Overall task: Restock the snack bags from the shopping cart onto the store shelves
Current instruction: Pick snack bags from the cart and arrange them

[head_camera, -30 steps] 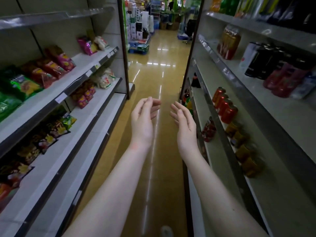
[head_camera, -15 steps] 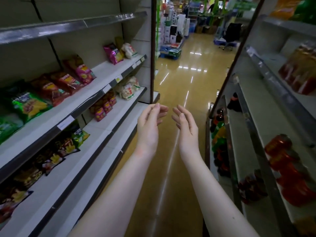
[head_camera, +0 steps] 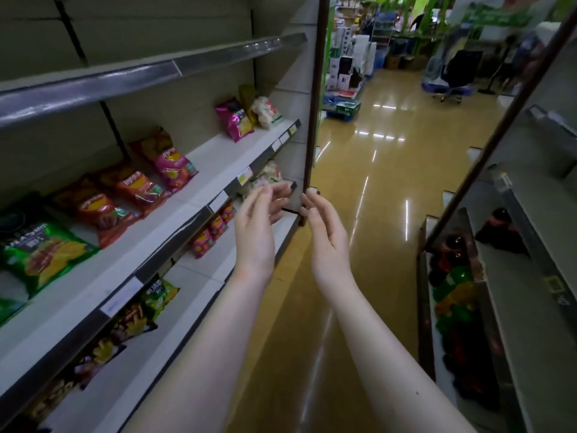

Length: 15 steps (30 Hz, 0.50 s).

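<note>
Hands: both bare, both holding nothing. The left hand sits just left of the brown end post of the snack rack, with loosely bent fingers and the thumb near the fingertips, nothing pinched between them. The right hand is just right of the post's lower part, palm turned toward the left hand, fingers relaxed and slightly curled. The two hands are near each other but apart.

Stock, all left of the post:
- Middle shelf: white bag nearest the post, then magenta bag. Farther left are a pink-orange bag, two red bags and a green bag, all lying on their backs.
- Shelf below: pale bag directly behind the left fingertips; contact cannot be told. Small pink bags stand left of the left hand, with a green-yellow bag farther left.

Right of the post: glossy yellow floor, then a second rack with dark and coloured bottles. Goods beyond the post are blurred.
</note>
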Tool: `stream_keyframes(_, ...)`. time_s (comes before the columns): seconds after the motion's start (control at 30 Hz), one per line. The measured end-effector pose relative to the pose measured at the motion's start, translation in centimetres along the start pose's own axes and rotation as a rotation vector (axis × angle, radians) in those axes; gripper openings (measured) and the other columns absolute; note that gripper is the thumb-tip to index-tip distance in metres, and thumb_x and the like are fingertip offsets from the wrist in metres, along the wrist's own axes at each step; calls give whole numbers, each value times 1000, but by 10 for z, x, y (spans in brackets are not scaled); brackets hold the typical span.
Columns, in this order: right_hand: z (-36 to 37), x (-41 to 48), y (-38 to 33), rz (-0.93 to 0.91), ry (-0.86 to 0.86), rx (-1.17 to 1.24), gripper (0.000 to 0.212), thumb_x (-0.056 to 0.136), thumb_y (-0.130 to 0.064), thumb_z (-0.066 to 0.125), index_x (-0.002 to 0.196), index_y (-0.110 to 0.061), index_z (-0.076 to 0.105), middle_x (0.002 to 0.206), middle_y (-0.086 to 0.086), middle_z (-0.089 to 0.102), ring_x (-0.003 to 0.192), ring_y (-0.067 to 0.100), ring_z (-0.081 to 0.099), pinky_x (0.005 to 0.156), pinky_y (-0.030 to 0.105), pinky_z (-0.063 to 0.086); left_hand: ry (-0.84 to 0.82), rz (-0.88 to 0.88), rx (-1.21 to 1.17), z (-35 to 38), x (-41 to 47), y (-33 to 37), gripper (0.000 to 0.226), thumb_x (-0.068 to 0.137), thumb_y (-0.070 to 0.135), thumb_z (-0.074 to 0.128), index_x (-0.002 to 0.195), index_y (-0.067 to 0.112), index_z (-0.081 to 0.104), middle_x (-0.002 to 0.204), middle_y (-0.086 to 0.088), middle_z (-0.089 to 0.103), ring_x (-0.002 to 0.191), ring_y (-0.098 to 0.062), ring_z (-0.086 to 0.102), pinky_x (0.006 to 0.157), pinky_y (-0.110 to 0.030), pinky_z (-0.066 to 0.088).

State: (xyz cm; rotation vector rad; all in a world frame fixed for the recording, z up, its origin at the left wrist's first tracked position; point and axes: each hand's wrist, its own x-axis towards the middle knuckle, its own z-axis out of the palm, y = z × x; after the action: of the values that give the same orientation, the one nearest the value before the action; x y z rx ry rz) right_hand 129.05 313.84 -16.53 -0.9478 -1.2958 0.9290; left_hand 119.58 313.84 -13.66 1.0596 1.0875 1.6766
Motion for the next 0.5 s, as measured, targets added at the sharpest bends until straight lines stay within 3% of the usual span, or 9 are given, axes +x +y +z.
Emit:
stream_keyframes(0.13,51,46,15,19,-162,-1,32,101,-26,41,133,-24,48,134,-7,54,125,7,49,106,27,40,186,25,-7,-42,49,5,31,103,23,38,97,21,69,101,2,72,98,-12,67,84,-25,52)
stream_keyframes(0.23,91,66,24,9,-254,30,34,102,-23,40,134,-17,48,134,-5,53,124,6,49,103,21,41,333,37,26,-76,68,10,29,102,24,40,95,17,67,97,2,72,94,-11,67,75,-19,52)
stream_keyframes(0.4,173,71,38,55,-540,99,28,101,-27,41,127,-26,50,124,-17,54,120,7,52,100,19,43,734,88,85,-155,74,18,27,101,27,43,92,14,66,90,2,72,89,-15,68,81,-28,48)
stream_keyframes(0.5,207,60,37,71,-697,162,29,101,-27,41,127,-22,52,122,-17,56,117,3,52,98,16,43,914,119,98,-184,56,28,26,101,24,43,88,14,63,85,1,70,82,-12,67,81,-30,48)
